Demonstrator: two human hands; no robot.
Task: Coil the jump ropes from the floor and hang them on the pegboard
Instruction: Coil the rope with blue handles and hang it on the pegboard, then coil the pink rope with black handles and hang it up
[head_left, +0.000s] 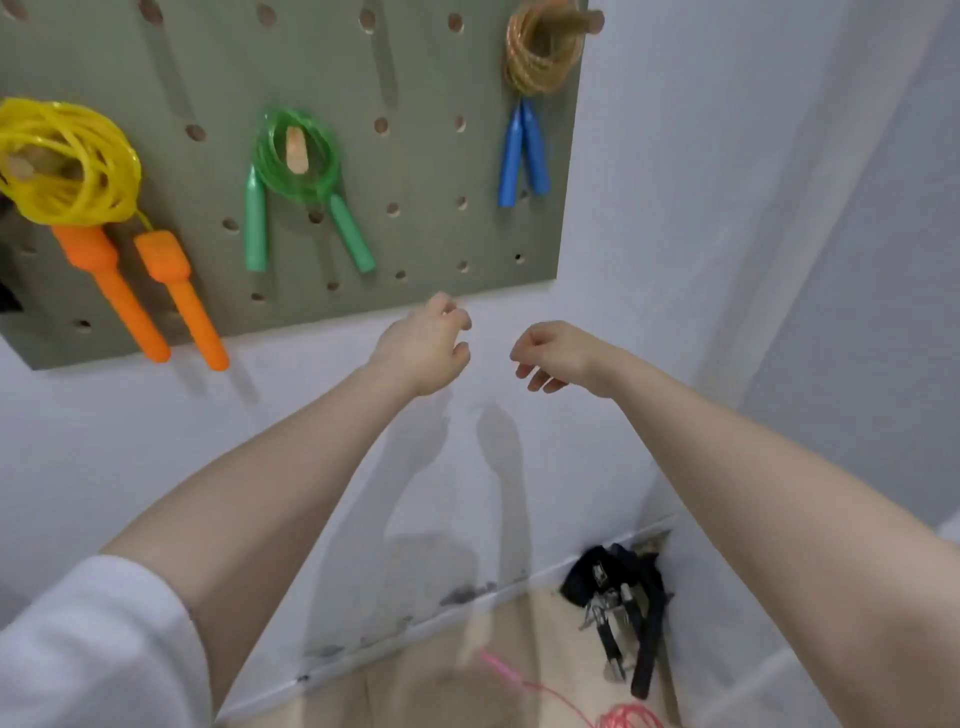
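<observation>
Pink jump rope (618, 714) lies loose on the wooden floor (426, 691), below the pegboard (415, 171) holding three coiled ropes. Left hand (423, 348) and right hand (558, 356) hang loosely curled, holding nothing. Best gather even loops before lifting it to a free peg.

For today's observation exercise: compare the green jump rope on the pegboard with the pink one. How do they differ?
The green jump rope hangs coiled round a wooden peg on the pegboard, while the pink jump rope lies on the floor. The green one's two handles dangle in full view; the pink one is cut off by the frame edge, showing one pale pink handle. Neither is touched by a hand.
</observation>
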